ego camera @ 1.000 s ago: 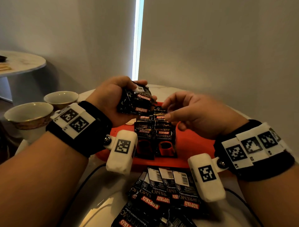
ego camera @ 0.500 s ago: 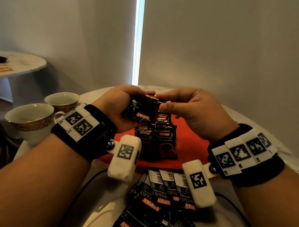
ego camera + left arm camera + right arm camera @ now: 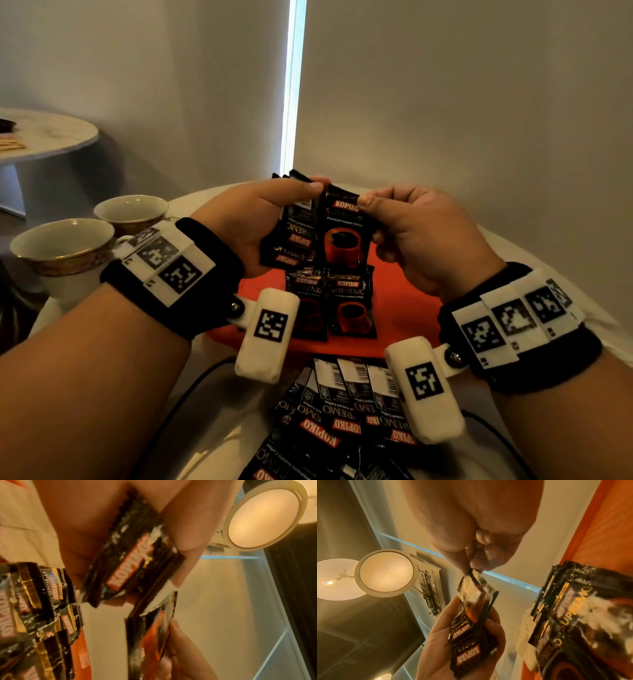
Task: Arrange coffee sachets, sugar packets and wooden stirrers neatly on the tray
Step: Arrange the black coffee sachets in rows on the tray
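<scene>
The left hand (image 3: 246,219) grips a small stack of coffee sachets (image 3: 291,240), raised higher above the red tray (image 3: 404,308) than half a second ago. The right hand (image 3: 421,240) now pinches one sachet (image 3: 342,236) by its top corner, upright and face-on, apparently drawn off the stack. Two rows of sachets (image 3: 330,305) lie on the tray; more (image 3: 342,418) lie on the table (image 3: 219,442).
</scene>
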Demonstrator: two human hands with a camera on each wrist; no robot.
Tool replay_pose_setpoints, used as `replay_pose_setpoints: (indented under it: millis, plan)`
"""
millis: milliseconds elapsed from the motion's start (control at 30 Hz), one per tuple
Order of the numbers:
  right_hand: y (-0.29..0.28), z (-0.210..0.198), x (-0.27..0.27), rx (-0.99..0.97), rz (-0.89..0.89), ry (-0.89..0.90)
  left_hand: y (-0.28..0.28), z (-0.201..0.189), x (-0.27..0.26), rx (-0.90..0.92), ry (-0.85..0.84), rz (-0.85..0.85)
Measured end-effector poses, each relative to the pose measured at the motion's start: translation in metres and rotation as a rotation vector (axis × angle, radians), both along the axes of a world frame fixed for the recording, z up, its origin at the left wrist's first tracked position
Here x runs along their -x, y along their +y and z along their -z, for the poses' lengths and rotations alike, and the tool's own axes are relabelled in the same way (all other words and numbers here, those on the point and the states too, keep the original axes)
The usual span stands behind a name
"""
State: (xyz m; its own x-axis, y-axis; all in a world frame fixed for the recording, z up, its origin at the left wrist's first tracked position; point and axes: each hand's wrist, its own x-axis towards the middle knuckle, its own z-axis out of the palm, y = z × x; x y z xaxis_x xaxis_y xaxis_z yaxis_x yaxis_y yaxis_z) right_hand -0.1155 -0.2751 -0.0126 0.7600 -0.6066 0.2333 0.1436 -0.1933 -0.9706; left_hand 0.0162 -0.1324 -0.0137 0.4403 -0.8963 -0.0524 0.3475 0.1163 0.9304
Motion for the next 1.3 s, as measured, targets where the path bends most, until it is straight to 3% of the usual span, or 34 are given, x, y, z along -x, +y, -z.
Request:
replay_pose_setpoints:
  millis: [100, 267, 533, 700, 900, 1300]
  plan:
    - [0.004, 0.001, -0.002, -0.035, -0.012, 0.023, 0.000, -0.002, 0.005, -0.030, -0.052, 0.052]
    - [0.009, 0.001, -0.002, -0.069, -0.053, 0.050, -0.001, -0.002, 0.004, 0.000, -0.086, -0.060]
    - [0.012, 0.001, -0.003, -0.087, -0.056, 0.060, 0.006, -0.005, -0.004, -0.071, -0.099, -0.103]
    - [0.014, 0.003, 0.000, -0.069, -0.157, 0.298, 0.016, -0.012, -0.022, -0.137, -0.070, -0.306]
    - [0.023, 0.007, -0.001, -0.018, -0.240, 0.546, 0.015, -0.012, -0.018, -0.156, -0.055, -0.306]
    - [0.029, 0.006, -0.001, 0.061, -0.199, 0.593, 0.014, -0.010, -0.016, -0.162, -0.043, -0.299]
